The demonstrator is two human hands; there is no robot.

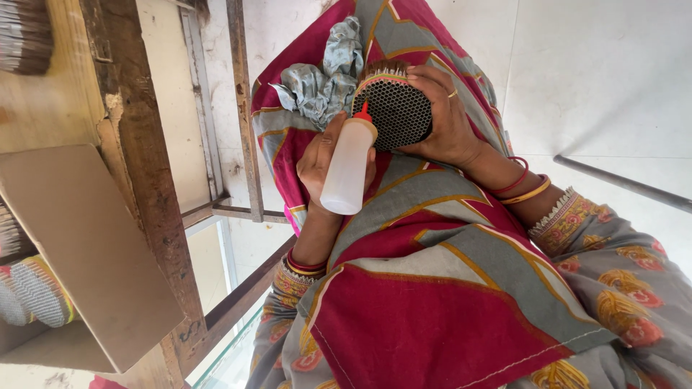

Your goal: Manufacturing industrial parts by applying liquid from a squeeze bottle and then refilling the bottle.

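White plastic squeeze bottle [347, 169] up in the left hand [317, 162], fingers wrapped tight round its body, red nozzle [365, 112] pressed right against the dark honeycomb face of a round bundle of thin tubes [398, 114]. Right hand [447, 115] clamped over the far side of that bundle, fingers curled across the top edge, ring [452, 93] showing on one finger, red and gold bangles [522, 186] at the wrist. Bundle and bottle both held above the lap, over a red and grey patterned cloth [432, 288]. Just beside the bundle, touching its rim, a crumpled grey rag [321, 79] on the same cloth. Off to the left, well apart from the hands, a worn wooden frame [151, 216] with a flat cardboard sheet [94, 252] leaning on it, and a stack of thin sticks [25, 36] up in the corner. Pale tiled floor [598, 72] beyond, with a grey metal rod [627, 184] running across it.
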